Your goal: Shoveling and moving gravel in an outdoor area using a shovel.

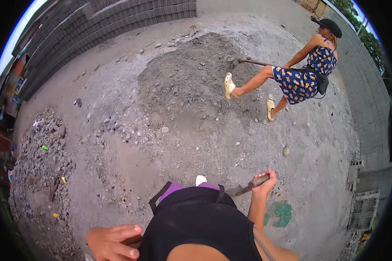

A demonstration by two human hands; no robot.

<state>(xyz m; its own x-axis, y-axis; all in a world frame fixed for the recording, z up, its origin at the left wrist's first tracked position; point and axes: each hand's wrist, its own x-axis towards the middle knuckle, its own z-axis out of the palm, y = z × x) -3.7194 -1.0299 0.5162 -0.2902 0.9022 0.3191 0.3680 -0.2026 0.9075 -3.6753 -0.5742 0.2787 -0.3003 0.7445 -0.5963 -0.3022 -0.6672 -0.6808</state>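
Observation:
My right hand (pixel 264 186) is closed round the worn wooden handle of a tool (pixel 244 189), just right of my waist. A greyish part of that tool runs behind my body, so its full shape and kind are hidden. My left hand (pixel 114 242) is at the lower left beside my black top, its fingers bent but apart, holding nothing I can see. Ahead lies a broad, low heap of dark grey sand (pixel 178 71). At its right edge a co-worker (pixel 302 76) in a flowered blue dress holds a long-handled tool (pixel 258 62), its head down at the sand.
Stacked grey blocks (pixel 117 27) line the far left, and another block wall (pixel 370 104) stands at right. A rubble pile (pixel 43 152) with litter lies at left. Single stones, one a round stone (pixel 286 151), dot the ground. A green patch (pixel 279 214) lies near my right forearm.

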